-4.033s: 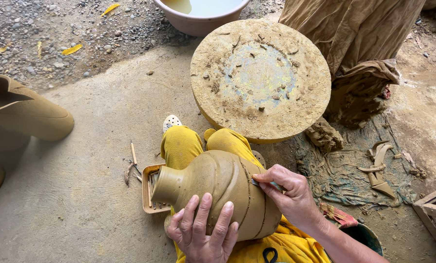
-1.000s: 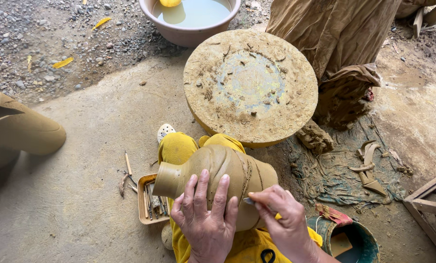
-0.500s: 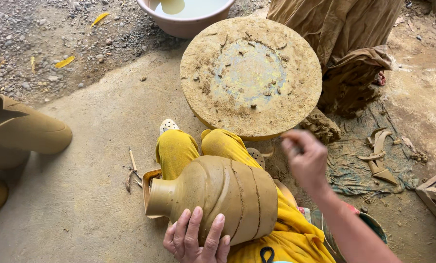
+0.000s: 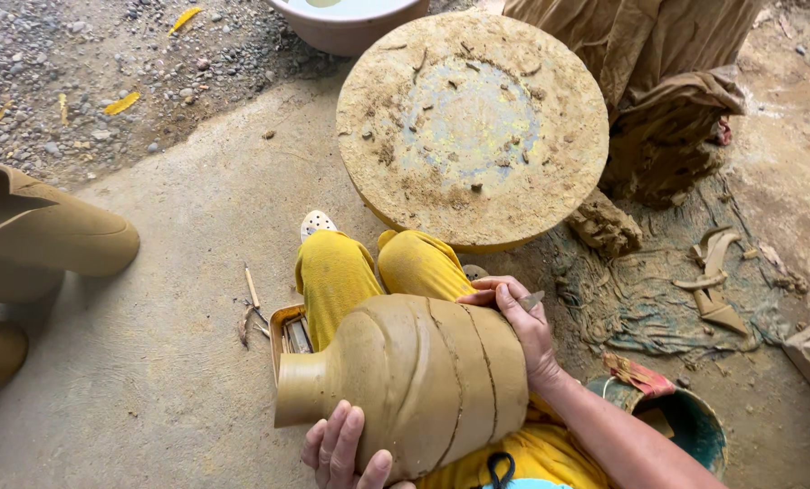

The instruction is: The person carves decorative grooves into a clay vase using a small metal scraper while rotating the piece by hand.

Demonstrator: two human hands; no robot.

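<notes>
A tan unfired clay vase (image 4: pixel 414 380) lies on its side across my lap, neck pointing left, with carved grooves running over its body. My left hand (image 4: pixel 341 448) cups the underside near the shoulder, fingers spread against the clay. My right hand (image 4: pixel 518 326) rests on the far end of the vase and pinches a small grey blade-like tool (image 4: pixel 532 300) between thumb and fingers. My legs in yellow trousers (image 4: pixel 369 272) stretch out under the vase.
A round clay-caked wheel head (image 4: pixel 473 127) stands just ahead. A basin of water (image 4: pixel 346 18) is behind it, a cloth-draped mound (image 4: pixel 658 81) to the right. Other clay vessels (image 4: pixel 33 235) lie at left. A small tool tray (image 4: pixel 287 330) and a teal bucket (image 4: pixel 685 426) flank my legs.
My right hand, raised in the air half a second ago, has come back down onto the far end of the vase. The vase has turned slightly on my lap.
</notes>
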